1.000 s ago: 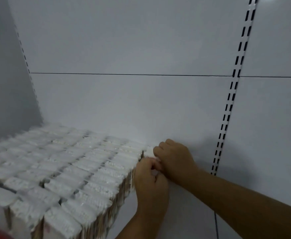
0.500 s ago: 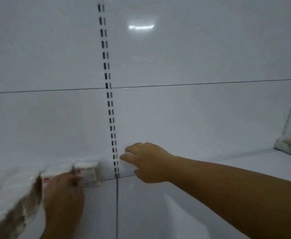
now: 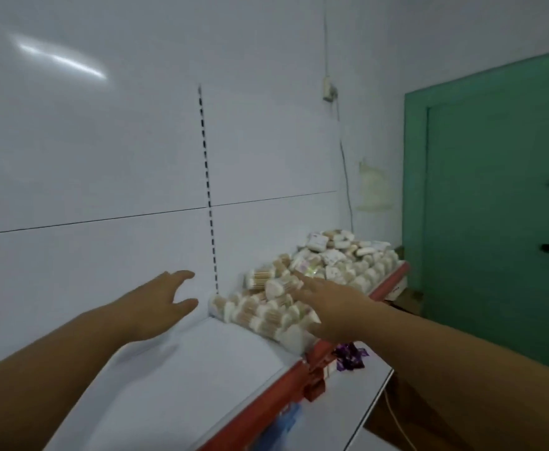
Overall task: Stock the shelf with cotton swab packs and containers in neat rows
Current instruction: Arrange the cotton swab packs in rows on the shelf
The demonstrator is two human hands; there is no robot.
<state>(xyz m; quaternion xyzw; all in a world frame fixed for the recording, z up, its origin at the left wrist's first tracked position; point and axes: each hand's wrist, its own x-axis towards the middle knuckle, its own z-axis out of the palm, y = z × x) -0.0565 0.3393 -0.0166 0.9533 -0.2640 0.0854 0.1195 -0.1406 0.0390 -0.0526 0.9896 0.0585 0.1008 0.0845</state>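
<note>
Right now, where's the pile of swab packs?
Head view, right of centre: the pile lies on the shelf just right of the slotted upright, right hand over its near end, green door beyond.

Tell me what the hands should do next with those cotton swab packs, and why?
Probably the right hand should curl round one pack from the jumbled pile of cotton swab packs. It and the left hand are both open and hold nothing, the right one reaches over the pile, and the shelf beside the pile is bare.
</note>
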